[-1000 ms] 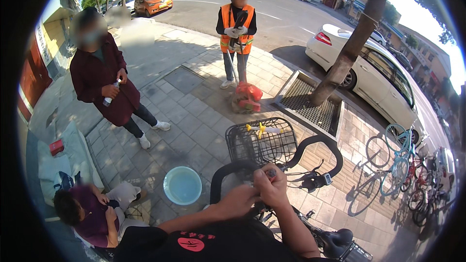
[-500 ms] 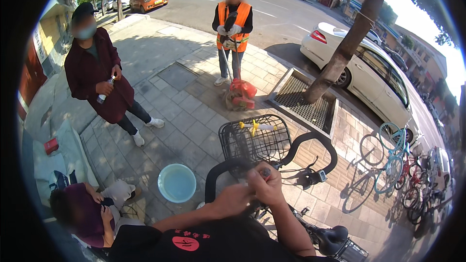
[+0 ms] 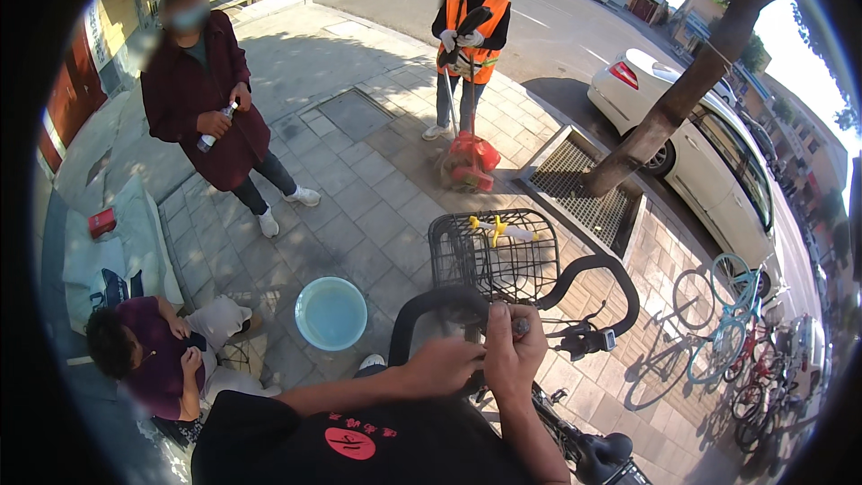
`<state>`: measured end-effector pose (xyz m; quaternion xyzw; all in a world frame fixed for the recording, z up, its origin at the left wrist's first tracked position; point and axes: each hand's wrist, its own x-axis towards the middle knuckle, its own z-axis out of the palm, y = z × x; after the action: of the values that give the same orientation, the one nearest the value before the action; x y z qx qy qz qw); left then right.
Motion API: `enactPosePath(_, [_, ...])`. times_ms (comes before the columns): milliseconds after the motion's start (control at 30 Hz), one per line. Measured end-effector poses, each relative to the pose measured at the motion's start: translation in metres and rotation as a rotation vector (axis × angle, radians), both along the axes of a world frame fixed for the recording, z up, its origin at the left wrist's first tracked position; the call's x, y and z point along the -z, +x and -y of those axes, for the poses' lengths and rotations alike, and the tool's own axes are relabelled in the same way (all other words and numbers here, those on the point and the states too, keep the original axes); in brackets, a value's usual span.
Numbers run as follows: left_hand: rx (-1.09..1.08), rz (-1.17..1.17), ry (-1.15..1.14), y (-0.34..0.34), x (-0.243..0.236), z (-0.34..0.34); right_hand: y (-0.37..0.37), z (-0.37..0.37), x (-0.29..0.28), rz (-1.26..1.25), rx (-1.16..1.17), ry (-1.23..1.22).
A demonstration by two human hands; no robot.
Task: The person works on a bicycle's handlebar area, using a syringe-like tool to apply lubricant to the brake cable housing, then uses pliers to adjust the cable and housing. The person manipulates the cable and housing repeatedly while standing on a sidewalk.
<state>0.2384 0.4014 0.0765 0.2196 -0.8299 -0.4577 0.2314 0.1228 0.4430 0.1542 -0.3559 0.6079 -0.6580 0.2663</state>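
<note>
In front of my chest my right hand (image 3: 514, 350) is closed, thumb up, round a small thing whose dark grey end (image 3: 521, 328) shows between thumb and fingers; its kind I cannot make out. My left hand (image 3: 442, 366) is close beside it, curled and slightly blurred; what its fingers hold is hidden. Just beyond both hands are the black handlebars (image 3: 584, 262) of a bicycle, partly covered by them. A black wire basket (image 3: 494, 269) is fixed at the bicycle's front, with a yellow-and-white tool (image 3: 503, 231) lying across its top.
A light-blue basin (image 3: 331, 314) stands on the paving left of the bicycle. One person (image 3: 166, 355) sits at lower left; another (image 3: 206, 117) stands holding a bottle. A person in an orange vest (image 3: 476, 45) holds a long-handled red dustpan (image 3: 471, 162). Parked bicycles (image 3: 723, 332) are at right.
The whole view has shifted, with most things now further right. My right hand has turned so its thumb points up, and a grey end shows where a reddish, dark tip showed before.
</note>
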Motion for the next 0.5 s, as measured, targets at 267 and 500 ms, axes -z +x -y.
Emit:
enactPosePath(267, [-0.392, -0.282, -0.367, 0.046, -0.011, 0.021, 0.001, 0.007, 0.006, 0.052, 0.115, -0.017])
enactPosePath(500, [-0.59, -0.188, -0.203, 0.046, 0.018, 0.024, 0.007, 0.011, -0.004, 0.124, 0.162, -0.01])
